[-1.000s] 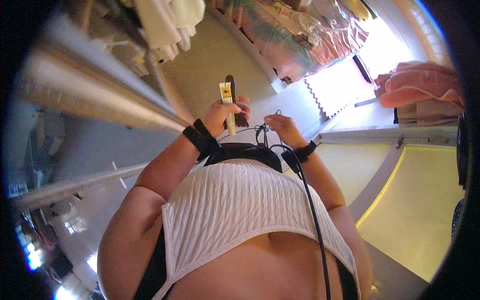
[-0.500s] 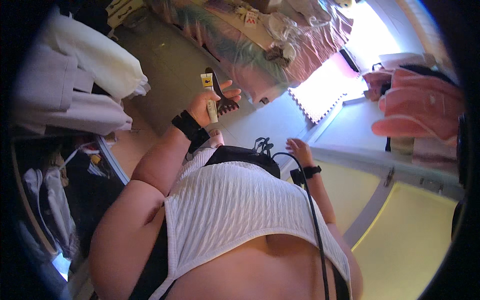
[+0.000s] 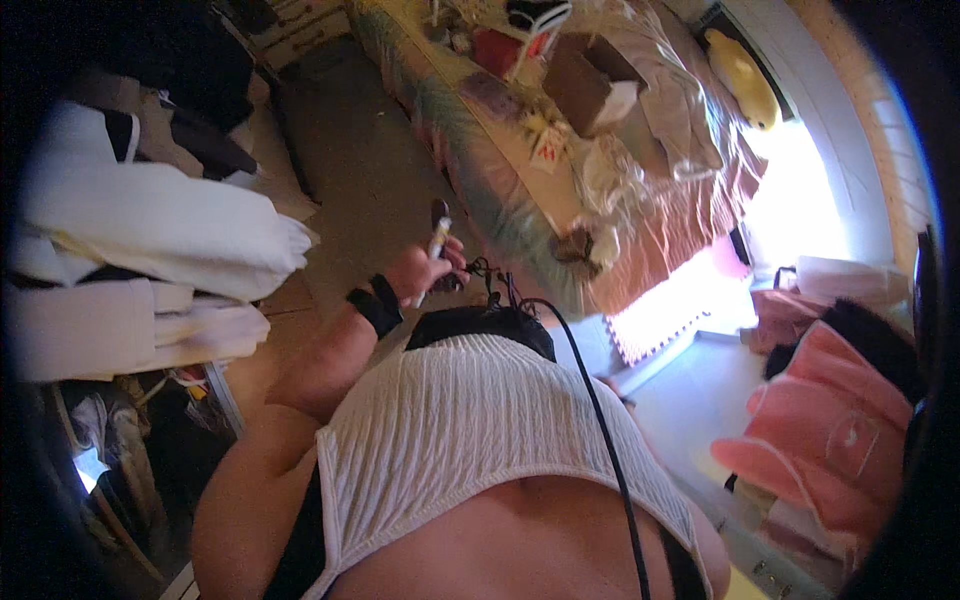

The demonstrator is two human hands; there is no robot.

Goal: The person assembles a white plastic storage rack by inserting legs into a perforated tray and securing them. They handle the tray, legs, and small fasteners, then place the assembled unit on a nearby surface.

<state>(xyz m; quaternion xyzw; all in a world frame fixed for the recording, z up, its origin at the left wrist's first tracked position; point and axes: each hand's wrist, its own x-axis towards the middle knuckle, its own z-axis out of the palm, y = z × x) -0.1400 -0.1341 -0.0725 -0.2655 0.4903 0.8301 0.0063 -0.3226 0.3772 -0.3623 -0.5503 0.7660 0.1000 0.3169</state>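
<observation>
My left hand [image 3: 422, 272] is held out in front of my body, its fingers closed round a slim white tube [image 3: 439, 238]. A dark brown wide-toothed comb [image 3: 440, 208] is in the same grip; its upper end sticks out past the tube, and its teeth are blurred and mostly behind the fingers. A black band [image 3: 378, 305] circles that wrist. Below the hand, black cords [image 3: 490, 280] gather at my waist by a black pouch or cloth. My right hand is out of sight behind my body.
To the right ahead stands a bed [image 3: 560, 190] with an open cardboard box [image 3: 595, 85] and plastic bags on it. White and beige garments [image 3: 170, 225] hang at the left. Pink cloth items [image 3: 800, 430] lie at the right. A black cable [image 3: 600, 400] crosses my front.
The view has turned to the right and tipped up, showing more of the bed. My left hand, with tube and comb, is nearer my waist. My right hand has dropped from view.
</observation>
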